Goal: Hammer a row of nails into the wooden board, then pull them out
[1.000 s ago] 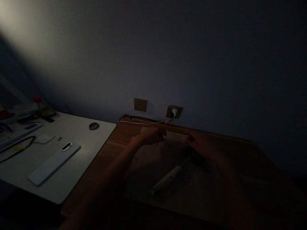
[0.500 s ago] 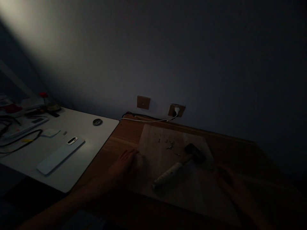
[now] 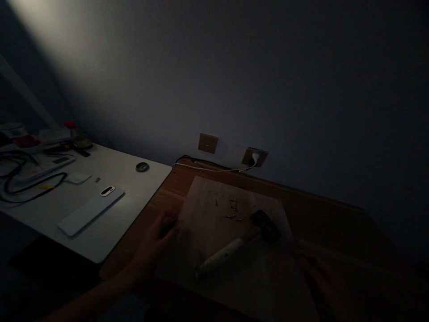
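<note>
A pale wooden board (image 3: 204,223) lies on the brown wooden table. My left hand (image 3: 161,232) grips its left edge, thumb and fingers curled at the rim. At the opposite edge, my right hand (image 3: 318,268) holds the board too, though deep shadow blurs its fingers. A mallet lies aslant on the board, its dark head (image 3: 266,225) towards the right and its pale handle (image 3: 221,256) pointing down-left. Beyond the handle, several small metal screws or nails (image 3: 233,210) are scattered; their exact kind is too dim to tell.
To the left, a white table (image 3: 140,190) bears a phone (image 3: 92,211), a round dark ring-like item (image 3: 142,167), black cable (image 3: 33,197) and a white power strip (image 3: 50,167). A plugged-in socket (image 3: 254,157) and a white cord (image 3: 211,169) run along the wall.
The board has shifted left and slightly towards me with both hands at its edges, carrying the mallet. The small metal pieces have spread into a different arrangement. My view has turned slightly left.
</note>
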`<state>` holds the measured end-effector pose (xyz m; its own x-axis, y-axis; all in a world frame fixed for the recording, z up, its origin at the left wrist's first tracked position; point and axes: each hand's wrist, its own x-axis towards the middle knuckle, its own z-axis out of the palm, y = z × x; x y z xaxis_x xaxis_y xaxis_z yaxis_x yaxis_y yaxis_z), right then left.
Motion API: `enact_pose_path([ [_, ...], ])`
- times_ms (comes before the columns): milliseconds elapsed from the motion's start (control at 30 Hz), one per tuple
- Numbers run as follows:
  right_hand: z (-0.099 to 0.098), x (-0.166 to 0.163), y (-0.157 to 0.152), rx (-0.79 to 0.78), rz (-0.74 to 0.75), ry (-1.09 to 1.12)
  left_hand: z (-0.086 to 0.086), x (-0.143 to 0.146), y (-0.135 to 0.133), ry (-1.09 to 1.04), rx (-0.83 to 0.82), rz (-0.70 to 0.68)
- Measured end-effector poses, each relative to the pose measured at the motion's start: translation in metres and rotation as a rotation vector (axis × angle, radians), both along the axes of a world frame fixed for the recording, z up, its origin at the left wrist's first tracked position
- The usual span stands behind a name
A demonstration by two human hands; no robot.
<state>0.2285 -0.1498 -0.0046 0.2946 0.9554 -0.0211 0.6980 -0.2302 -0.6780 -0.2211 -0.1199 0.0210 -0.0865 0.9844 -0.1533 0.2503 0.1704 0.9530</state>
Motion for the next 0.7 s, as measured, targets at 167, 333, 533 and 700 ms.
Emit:
enact_pose_path([
  [167, 0.007, -0.044, 0.008, -0.04, -0.011, 0.233, 0.008, -0.035, 0.015, 0.14, 0.038, 0.07],
  [333, 0.007, -0.095, 0.02, -0.02, 0.089, 0.336, 0.011, -0.074, 0.037, 0.312, -0.005, 0.153],
  [533, 0.004, -0.137, 0.036, -0.06, 0.225, 0.46, 0.011, -0.109, 0.043, 0.488, -0.022, 0.219],
  [700, 0.005, -0.144, 0.043, -0.044, 0.262, 0.387, 0.002, -0.127, 0.047, 0.669, -0.005, 0.176],
])
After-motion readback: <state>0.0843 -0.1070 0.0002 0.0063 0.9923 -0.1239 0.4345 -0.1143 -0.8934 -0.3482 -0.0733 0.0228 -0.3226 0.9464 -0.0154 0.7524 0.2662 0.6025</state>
